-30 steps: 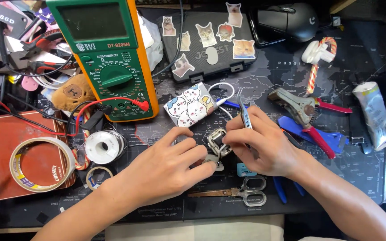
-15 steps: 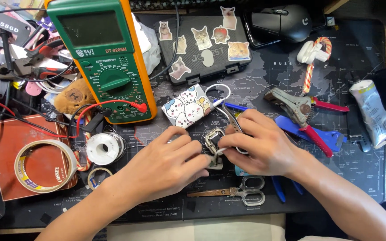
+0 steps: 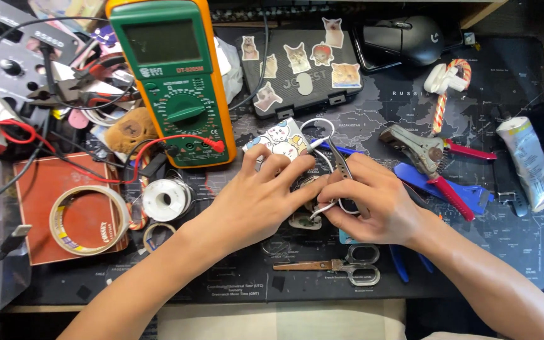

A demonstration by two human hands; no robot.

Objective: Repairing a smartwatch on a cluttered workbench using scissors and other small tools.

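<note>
Centrally, a small metal part w/ a white wire (image 3: 320, 209) sat on the counter (image 3: 505, 264) mat, mostly hidden betw. both hands, so its exact shape couldn't be told. Left hand (image 3: 260, 196) lay over it from the left, fingers spread and pressing down on the part, not clenched. Right hand (image 3: 373, 204) was curled round slim metal tweezers (image 3: 341, 160), tips pointing up and away from the person, thumb & index pinching the white wire beside the part. Just above the hands lay a small sticker-covered case (image 3: 278, 138) w/ a white loop of cord. Just below the right hand lay small scissors (image 3: 341, 267), blades pointing left. Right of the hands: pliers w/ red handles (image 3: 432, 157) and a blue-handled tool (image 3: 448, 182), close together. Far right, a crumpled tube (image 3: 527, 164). Left of the hands: a solder spool (image 3: 166, 199), near it a tape roll (image 3: 86, 220) on a red-brown pad. Above those stood a green & orange multimeter (image 3: 174, 79), red lead plugged in. Top centre, a dark box w/ cat stickers (image 3: 303, 66); right of it a black mouse (image 3: 401, 39) and a candy cane (image 3: 448, 88).
</note>
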